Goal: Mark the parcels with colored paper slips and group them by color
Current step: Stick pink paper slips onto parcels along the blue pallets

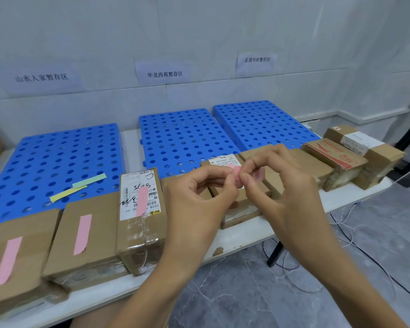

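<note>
Both hands meet above the middle parcels. My left hand (199,192) and my right hand (279,185) each pinch a pink paper slip (236,172) between fingertips. Three cardboard parcels at the front left carry pink slips: one at the far left (21,256), one beside it (85,235), and one with a white shipping label (140,209). A green slip (89,180) and a yellow slip (65,194) lie on the left blue pallet (57,157). Unmarked parcels (242,209) sit under my hands, partly hidden.
Two more blue perforated pallets (180,136) (263,121) lie along the wall under paper signs. Further parcels (336,162) (369,150) stand at the table's right end. The white table edge (246,242) runs diagonally; cables trail on the grey floor at right.
</note>
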A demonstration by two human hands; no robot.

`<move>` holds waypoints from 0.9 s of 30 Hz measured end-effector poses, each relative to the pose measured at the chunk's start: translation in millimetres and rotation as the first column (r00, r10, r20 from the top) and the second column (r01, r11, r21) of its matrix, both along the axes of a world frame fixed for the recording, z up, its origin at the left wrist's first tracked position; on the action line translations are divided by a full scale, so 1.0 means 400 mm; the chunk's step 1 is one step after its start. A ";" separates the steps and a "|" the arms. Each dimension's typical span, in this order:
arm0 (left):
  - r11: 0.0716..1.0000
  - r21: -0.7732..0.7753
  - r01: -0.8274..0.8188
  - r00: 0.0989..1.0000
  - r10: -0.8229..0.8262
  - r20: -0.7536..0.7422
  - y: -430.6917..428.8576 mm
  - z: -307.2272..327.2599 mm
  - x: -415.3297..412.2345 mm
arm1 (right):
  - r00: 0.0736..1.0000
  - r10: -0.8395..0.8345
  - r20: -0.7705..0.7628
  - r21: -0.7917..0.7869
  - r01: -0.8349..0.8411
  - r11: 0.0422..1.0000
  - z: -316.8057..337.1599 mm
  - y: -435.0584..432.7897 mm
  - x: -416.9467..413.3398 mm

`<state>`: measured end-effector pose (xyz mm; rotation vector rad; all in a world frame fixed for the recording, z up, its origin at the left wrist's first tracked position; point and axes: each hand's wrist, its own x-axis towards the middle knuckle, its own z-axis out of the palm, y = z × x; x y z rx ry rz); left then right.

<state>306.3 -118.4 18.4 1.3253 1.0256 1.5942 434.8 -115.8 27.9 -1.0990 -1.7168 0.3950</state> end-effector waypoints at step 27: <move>0.993 0.099 -0.058 0.990 0.071 -0.126 -0.014 0.007 -0.009 | 0.991 0.094 -0.098 -0.060 -0.100 0.993 -0.002 0.003 -0.004</move>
